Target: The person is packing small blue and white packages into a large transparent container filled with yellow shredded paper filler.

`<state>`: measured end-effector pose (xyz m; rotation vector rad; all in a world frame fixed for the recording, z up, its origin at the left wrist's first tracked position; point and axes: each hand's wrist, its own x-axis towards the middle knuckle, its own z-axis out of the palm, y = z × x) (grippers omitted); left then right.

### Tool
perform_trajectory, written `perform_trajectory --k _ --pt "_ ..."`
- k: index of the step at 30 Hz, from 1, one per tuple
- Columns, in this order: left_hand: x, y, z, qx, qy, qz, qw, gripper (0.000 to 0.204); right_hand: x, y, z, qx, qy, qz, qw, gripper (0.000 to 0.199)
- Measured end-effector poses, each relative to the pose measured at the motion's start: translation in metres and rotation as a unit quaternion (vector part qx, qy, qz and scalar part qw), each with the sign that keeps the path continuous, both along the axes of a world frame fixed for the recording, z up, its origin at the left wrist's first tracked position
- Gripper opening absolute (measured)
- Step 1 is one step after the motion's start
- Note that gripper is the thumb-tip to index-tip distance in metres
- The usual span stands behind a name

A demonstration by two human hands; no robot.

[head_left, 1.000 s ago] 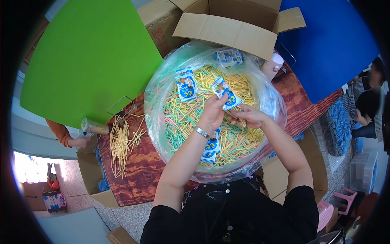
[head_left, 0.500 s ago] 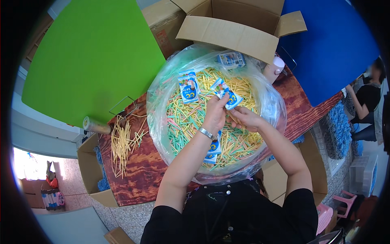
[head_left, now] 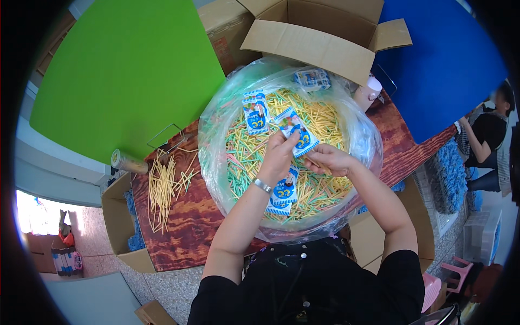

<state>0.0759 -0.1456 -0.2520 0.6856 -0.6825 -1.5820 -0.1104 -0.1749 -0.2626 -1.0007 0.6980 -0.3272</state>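
My left hand (head_left: pixel 276 160) is closed on a small blue-and-white packet (head_left: pixel 304 143), gripping its left side above a big clear plastic bag (head_left: pixel 363 130). Thin pastel sticks (head_left: pixel 314 108), yellow, green and pink, fill the bag. My right hand (head_left: pixel 335 161) is closed beside the packet's lower end, its fingertips pinching what look like a few pale yellow sticks (head_left: pixel 323 168). More of these packets (head_left: pixel 256 115) lie on the sticks to the upper left. Another stack of packets (head_left: pixel 285 187) rests below my left hand. One further packet (head_left: pixel 313 79) lies near the bag's far rim.
Loose yellow sticks (head_left: pixel 161 192) are heaped on the red-brown wooden table (head_left: pixel 189 238), near a cylindrical container (head_left: pixel 129 161). An open cardboard box (head_left: pixel 309 46) stands behind the bag, a pink-white bottle (head_left: pixel 368 92) beside it. Green (head_left: pixel 124 81) and blue (head_left: pixel 433 65) boards flank them. Another person (head_left: pixel 487 135) is at the right.
The packet has turned more upright and shows more of its front, as my left hand shifted slightly left. My right hand has moved a little to the right. The view has shifted slightly.
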Motion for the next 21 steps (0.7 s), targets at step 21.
perform_trajectory --k 21 --pt "-0.009 0.037 -0.029 -0.054 -0.252 -0.151 0.954 0.011 0.033 0.008 -0.006 -0.119 -0.055 -0.191 0.973 0.028"
